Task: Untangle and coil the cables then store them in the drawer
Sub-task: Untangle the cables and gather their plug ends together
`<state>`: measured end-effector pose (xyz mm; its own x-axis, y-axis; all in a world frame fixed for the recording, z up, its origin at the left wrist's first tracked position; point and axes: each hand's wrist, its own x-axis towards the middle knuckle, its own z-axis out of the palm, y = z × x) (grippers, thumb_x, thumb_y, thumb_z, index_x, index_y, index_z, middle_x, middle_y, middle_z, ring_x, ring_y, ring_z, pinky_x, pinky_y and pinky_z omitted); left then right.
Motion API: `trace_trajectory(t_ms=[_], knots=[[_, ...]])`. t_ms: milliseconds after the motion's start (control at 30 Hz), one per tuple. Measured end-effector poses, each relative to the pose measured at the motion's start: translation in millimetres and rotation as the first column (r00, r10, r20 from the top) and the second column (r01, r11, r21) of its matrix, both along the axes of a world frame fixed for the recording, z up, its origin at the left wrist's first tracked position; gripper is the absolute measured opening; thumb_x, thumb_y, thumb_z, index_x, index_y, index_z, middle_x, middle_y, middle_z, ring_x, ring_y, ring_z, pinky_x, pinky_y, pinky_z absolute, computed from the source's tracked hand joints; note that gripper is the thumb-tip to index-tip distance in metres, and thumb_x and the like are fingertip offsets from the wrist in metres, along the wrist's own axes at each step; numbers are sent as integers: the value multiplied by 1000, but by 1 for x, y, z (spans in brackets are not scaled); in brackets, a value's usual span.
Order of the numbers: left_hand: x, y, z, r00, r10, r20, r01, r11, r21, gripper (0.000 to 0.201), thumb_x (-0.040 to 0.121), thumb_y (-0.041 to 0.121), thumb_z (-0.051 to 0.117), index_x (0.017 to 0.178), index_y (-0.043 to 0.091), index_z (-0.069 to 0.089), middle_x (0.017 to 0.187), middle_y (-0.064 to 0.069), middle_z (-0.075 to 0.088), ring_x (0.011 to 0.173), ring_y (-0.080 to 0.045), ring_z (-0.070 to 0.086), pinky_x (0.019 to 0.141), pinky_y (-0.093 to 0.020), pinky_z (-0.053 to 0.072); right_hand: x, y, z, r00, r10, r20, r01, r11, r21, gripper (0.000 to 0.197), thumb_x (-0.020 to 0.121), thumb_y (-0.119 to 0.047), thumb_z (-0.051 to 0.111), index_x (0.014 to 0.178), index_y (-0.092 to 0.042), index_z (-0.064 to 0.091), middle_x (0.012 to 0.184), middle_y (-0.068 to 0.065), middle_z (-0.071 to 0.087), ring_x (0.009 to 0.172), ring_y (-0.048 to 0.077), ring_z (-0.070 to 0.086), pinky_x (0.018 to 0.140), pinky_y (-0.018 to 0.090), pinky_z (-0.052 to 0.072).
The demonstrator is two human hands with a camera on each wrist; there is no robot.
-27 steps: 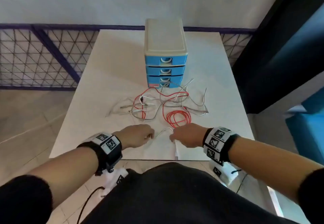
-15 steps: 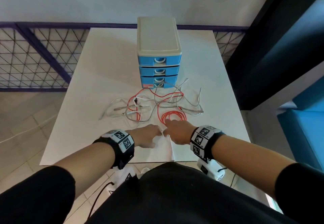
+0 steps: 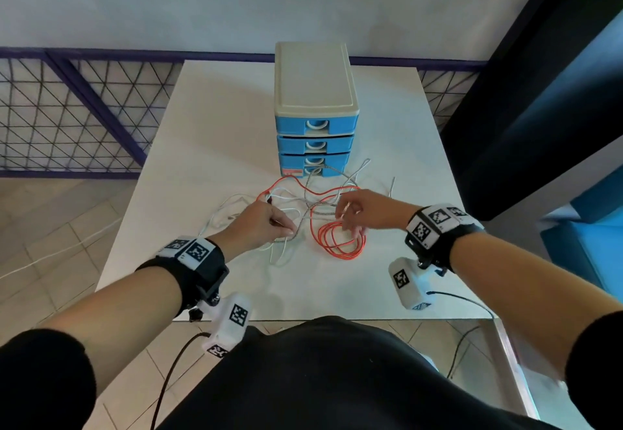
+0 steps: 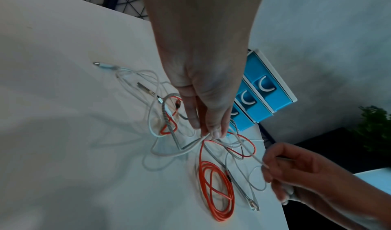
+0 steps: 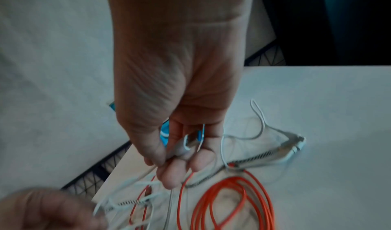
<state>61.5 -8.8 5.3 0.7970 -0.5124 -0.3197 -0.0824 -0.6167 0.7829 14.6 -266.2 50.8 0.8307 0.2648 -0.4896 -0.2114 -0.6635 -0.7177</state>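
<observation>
Cables: tangle of orange cable (image 3: 337, 241), white cable (image 3: 279, 254) and grey braided cable (image 3: 305, 220) lies on the white table (image 3: 209, 133), directly in front of the drawer unit (image 3: 315, 109). The orange cable is partly looped into a loose oval coil on the near right side of the tangle; its remaining length runs back through the white and braided strands toward the unit's base. Several connector ends lie loose at the left and right edges of the heap.

Left hand (image 3: 261, 227): thumb and fingertips pinch the braided and white strands together at the centre of the tangle, lifted slightly off the table (left wrist view confirms, (image 4: 209, 99)).

Right hand (image 3: 365, 209): fingers curled, thumb and forefinger grasping a pale cable near its plug, above the orange coil; the strand runs taut toward the left hand ( (image 5: 180, 116)).

Drawer unit: three blue drawers, all closed, beige top. One braided strand touches the bottom drawer front.

Surroundings: purple-framed mesh railing (image 3: 67, 109) behind the table, tiled floor to the left.
</observation>
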Motion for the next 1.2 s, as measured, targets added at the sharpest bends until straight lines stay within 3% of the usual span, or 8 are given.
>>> trace_trajectory(t_ms=[100,267,400,500,700,800,1000,1200], knots=[[-4,-2,0,999,-50,0,50,999,20,24,76,16,77,72,39,74,93,-1,73,102,-14,59,87,-26,47,9,-3,14,987,-156,-27,158,976,153,15,90,-1,59,102,-9,63,87,14,72,70,17,67,69,27,56],[-13,-17,6,988,-157,10,157,987,-27,16,82,9,68,93,16,77,96,2,75,91,-12,69,88,-25,51,21,17,26,915,-343,-214,404,760,509,12,92,-8,62,102,-3,66,85,8,70,73,13,66,78,27,57],[-11,-19,2,977,-211,-24,210,977,-25,21,83,12,65,97,22,76,98,8,74,92,-7,68,93,-26,51,28,33,29,907,-379,-183,412,714,566,10,93,-14,62,89,-5,63,78,4,62,73,12,61,74,24,55],[-8,-21,9,963,-266,-45,265,964,-30,25,85,9,57,92,23,76,82,8,70,81,-9,64,80,-20,47,31,40,22,904,-404,-144,416,745,521,21,99,-26,52,104,-6,58,93,8,64,89,17,64,87,34,54],[39,-9,30,978,210,20,-202,961,-188,19,90,6,48,84,17,62,83,-3,66,66,-16,59,64,-30,49,33,44,22,867,-472,-159,487,734,474,18,104,-28,39,112,-13,43,88,16,69,80,28,72,78,38,58],[74,1,28,961,256,101,-251,966,-61,15,91,5,45,94,8,59,80,-6,64,67,-22,59,66,-31,49,36,47,24,864,-486,-136,491,748,447,17,103,-25,41,113,-11,44,84,16,67,74,27,72,73,35,60],[96,-7,7,977,-155,145,88,917,388,20,82,-1,57,93,2,72,98,-12,70,96,-28,63,79,-24,40,44,54,26,865,-479,-151,496,769,403,15,103,-21,41,108,-8,46,77,15,67,70,27,70,76,40,60],[92,-18,-31,956,-285,61,204,804,558,9,80,1,58,80,6,64,74,-5,58,77,-27,60,64,-28,40,56,59,24,881,-444,-161,472,809,350,14,104,-20,38,103,-8,44,74,15,67,65,25,70,72,38,59]])
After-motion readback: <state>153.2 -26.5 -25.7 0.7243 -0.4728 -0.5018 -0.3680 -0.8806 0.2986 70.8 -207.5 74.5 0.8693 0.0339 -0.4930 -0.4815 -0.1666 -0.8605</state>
